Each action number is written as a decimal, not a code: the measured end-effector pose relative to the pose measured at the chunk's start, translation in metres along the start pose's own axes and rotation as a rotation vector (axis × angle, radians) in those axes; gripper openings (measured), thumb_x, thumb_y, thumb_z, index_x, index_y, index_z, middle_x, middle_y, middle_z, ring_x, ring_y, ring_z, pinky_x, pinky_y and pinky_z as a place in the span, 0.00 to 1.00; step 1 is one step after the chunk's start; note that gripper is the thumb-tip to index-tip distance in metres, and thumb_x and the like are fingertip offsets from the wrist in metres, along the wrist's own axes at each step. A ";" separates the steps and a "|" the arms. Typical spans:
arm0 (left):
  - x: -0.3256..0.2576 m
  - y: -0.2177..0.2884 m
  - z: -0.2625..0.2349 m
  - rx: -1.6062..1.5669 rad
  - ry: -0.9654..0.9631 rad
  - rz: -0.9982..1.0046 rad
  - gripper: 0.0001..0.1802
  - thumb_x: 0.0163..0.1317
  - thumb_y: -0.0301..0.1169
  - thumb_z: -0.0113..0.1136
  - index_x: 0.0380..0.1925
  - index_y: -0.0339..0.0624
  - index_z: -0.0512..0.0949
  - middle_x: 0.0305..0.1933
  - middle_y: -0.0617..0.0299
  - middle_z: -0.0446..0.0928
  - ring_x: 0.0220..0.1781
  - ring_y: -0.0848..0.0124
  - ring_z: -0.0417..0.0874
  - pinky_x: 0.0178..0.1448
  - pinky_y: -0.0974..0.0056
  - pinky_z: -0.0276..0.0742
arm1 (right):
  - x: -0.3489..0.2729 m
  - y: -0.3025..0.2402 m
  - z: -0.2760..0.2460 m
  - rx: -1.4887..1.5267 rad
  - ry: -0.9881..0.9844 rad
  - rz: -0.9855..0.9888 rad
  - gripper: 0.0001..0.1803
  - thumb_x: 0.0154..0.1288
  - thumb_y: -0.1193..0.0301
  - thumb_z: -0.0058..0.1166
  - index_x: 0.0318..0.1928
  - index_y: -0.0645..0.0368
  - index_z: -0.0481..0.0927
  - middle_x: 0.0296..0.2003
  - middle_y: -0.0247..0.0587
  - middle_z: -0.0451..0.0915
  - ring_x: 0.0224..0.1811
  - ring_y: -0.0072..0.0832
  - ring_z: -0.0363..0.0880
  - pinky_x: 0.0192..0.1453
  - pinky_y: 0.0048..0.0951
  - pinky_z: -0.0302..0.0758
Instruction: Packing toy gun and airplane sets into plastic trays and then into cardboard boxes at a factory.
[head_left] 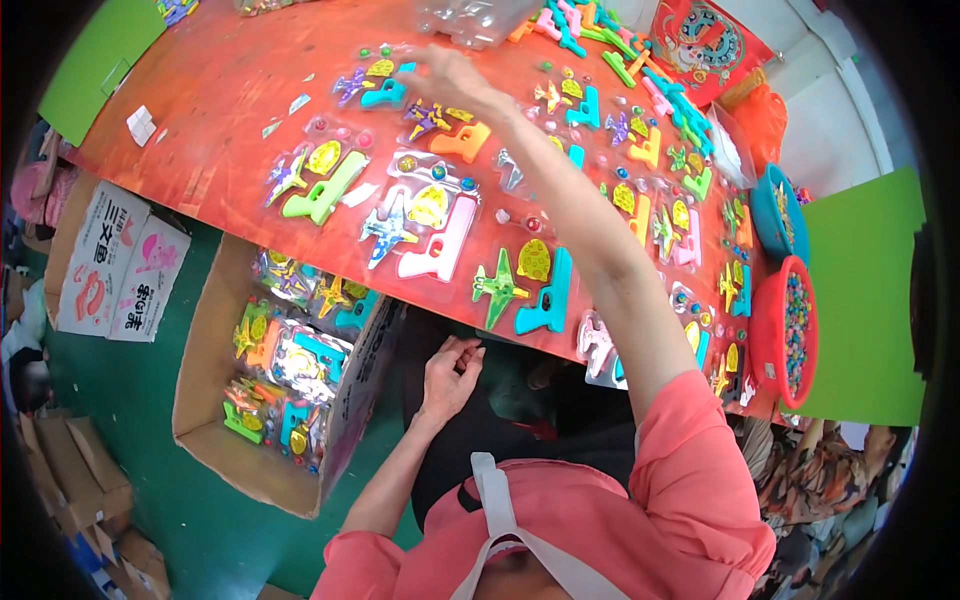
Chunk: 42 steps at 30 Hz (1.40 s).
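My right hand [447, 75] reaches over the far part of the red table, beside a clear tray with a teal toy gun [383, 94] and a purple toy plane [352, 87]. Its fingers are blurred, so what they hold cannot be made out. Low in front of the table edge, above my lap, my left hand [452, 375] has its fingers curled together; anything inside them is hidden. Nearest to it on the table are a tray with a pink toy gun [443, 240] and a tray with a blue toy gun [547, 295] and green plane [499, 289].
A cardboard box [240, 462] full of packed toy sets stands at the left below the table [215, 75]. On the right are a red basin [768, 335] of colourful balls and a teal basin [771, 212]. Loose toy guns [680, 110] pile up at the back.
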<state>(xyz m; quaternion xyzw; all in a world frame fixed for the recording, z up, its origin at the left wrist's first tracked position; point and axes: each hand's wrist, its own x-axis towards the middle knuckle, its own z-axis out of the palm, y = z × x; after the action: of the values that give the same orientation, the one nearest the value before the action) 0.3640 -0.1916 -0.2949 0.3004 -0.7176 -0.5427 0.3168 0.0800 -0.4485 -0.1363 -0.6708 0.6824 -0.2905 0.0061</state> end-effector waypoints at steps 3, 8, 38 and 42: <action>-0.001 0.000 -0.003 -0.014 0.005 -0.005 0.08 0.60 0.24 0.63 0.38 0.31 0.81 0.28 0.56 0.75 0.24 0.71 0.76 0.29 0.67 0.72 | -0.028 0.013 -0.019 0.068 -0.015 0.024 0.31 0.64 0.49 0.58 0.60 0.54 0.77 0.52 0.56 0.80 0.54 0.47 0.80 0.58 0.43 0.75; -0.003 -0.003 -0.006 0.007 0.005 0.007 0.08 0.60 0.24 0.63 0.37 0.31 0.81 0.28 0.56 0.74 0.24 0.69 0.77 0.29 0.67 0.72 | -0.078 0.012 -0.016 -0.221 -0.197 -0.215 0.36 0.63 0.43 0.56 0.66 0.50 0.71 0.68 0.55 0.63 0.72 0.50 0.59 0.71 0.48 0.62; -0.001 -0.002 0.007 0.038 -0.017 0.032 0.06 0.62 0.24 0.61 0.37 0.33 0.80 0.30 0.54 0.77 0.27 0.70 0.79 0.32 0.66 0.73 | -0.095 -0.007 -0.111 0.305 0.174 -0.110 0.18 0.70 0.66 0.54 0.54 0.64 0.79 0.45 0.42 0.83 0.47 0.34 0.81 0.53 0.34 0.76; 0.001 -0.001 0.010 0.051 -0.036 -0.003 0.07 0.62 0.26 0.62 0.39 0.35 0.81 0.30 0.60 0.77 0.29 0.74 0.78 0.34 0.69 0.74 | -0.184 -0.034 -0.201 0.125 0.049 0.063 0.16 0.68 0.67 0.55 0.52 0.62 0.80 0.49 0.45 0.82 0.51 0.34 0.80 0.55 0.32 0.75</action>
<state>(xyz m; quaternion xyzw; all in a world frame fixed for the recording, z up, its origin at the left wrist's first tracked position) 0.3560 -0.1870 -0.2979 0.2996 -0.7363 -0.5301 0.2951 0.0491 -0.1985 -0.0257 -0.6399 0.6837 -0.3484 0.0403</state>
